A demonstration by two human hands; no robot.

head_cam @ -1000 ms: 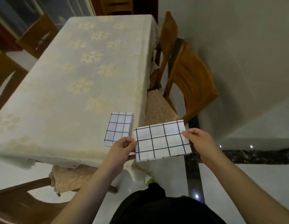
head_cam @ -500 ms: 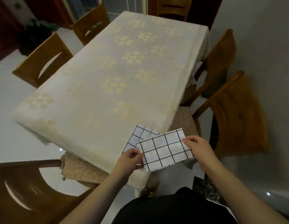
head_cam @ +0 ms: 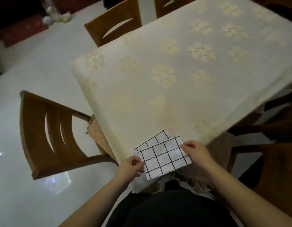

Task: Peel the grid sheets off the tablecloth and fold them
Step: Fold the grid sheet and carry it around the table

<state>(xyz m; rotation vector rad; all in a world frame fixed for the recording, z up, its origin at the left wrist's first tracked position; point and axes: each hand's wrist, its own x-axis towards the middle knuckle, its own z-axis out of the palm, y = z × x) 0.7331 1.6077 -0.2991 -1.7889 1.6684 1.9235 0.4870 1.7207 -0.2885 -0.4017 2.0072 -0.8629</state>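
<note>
A folded white grid sheet [head_cam: 164, 157] with black lines is held flat over the near corner of the cream floral tablecloth [head_cam: 182, 76]. My left hand [head_cam: 133, 166] pinches its left edge and my right hand [head_cam: 195, 150] pinches its right edge. A second folded grid sheet [head_cam: 155, 139] lies on the tablecloth just beyond, mostly covered by the held one; only its far strip shows.
A wooden chair [head_cam: 48, 128] stands at the table's left side, another [head_cam: 115, 23] further back, and a darker chair [head_cam: 272, 161] at the right. Glossy white floor [head_cam: 27, 79] spreads to the left. My dark clothing fills the bottom centre.
The view swung left across the table. The held sheet has moved over the folded sheet on the tablecloth and now overlaps most of it. Both hands keep their grip.
</note>
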